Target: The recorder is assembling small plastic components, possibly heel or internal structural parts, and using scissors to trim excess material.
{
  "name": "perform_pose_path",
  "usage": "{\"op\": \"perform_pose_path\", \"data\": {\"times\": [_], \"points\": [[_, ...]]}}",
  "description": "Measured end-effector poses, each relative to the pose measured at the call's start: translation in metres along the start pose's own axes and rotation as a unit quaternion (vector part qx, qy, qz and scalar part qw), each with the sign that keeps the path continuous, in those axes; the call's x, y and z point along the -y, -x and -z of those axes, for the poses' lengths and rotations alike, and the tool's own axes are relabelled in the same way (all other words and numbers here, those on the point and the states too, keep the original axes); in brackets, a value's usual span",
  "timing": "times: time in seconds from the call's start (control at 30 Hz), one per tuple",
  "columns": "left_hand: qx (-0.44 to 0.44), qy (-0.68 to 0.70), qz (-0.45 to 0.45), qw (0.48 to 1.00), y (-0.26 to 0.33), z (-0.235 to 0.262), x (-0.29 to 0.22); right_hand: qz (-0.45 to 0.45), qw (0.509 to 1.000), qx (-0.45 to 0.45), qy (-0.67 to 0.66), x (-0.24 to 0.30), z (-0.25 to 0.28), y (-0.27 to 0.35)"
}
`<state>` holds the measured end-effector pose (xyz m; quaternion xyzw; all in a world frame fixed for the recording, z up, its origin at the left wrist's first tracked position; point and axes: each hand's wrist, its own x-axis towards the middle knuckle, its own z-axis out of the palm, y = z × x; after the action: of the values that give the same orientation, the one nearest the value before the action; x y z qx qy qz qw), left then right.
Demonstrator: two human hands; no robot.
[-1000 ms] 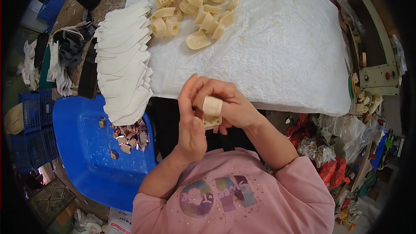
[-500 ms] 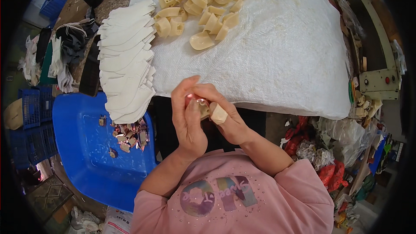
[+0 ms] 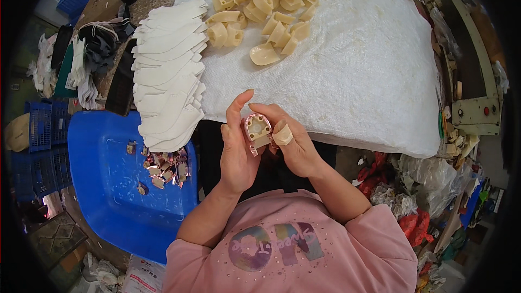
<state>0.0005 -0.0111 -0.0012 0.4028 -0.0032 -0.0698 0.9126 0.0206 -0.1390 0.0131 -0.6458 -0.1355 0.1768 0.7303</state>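
Observation:
A small shoe heel (image 3: 257, 128) with a cream, pitted end face and a shiny pink covering round its sides is between my hands, in front of my chest. My left hand (image 3: 236, 154) cradles it from the left, its thumb lifted off and its fingers curved behind and beside it. From the right, my right hand (image 3: 298, 149) grips the heel, fingers over its far edge. A beige wrap (image 3: 282, 133) covers my right thumb. Beyond my hands, bare cream heels (image 3: 266, 8) lie piled on a white woven sack (image 3: 347, 70).
Overlapping white cut pieces (image 3: 169, 76) run along the sack's left edge. Below them stands a blue tub (image 3: 108, 195) with several shiny pink heels (image 3: 165, 168). A machine frame with a red button (image 3: 477, 111) is at right, above plastic bags (image 3: 429, 171).
The heel has turned so its pitted end face shows. My left thumb has come off it, and both hands have opened out slightly around it. The whole view has shifted a little.

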Motion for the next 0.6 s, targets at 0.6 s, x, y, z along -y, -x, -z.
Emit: {"op": "perform_pose_path", "data": {"times": [0.6], "points": [[0.046,-0.329,-0.101,0.938,0.004,-0.014,-0.004,-0.034,0.993,0.034,-0.11,0.007,0.02,-0.002]]}}
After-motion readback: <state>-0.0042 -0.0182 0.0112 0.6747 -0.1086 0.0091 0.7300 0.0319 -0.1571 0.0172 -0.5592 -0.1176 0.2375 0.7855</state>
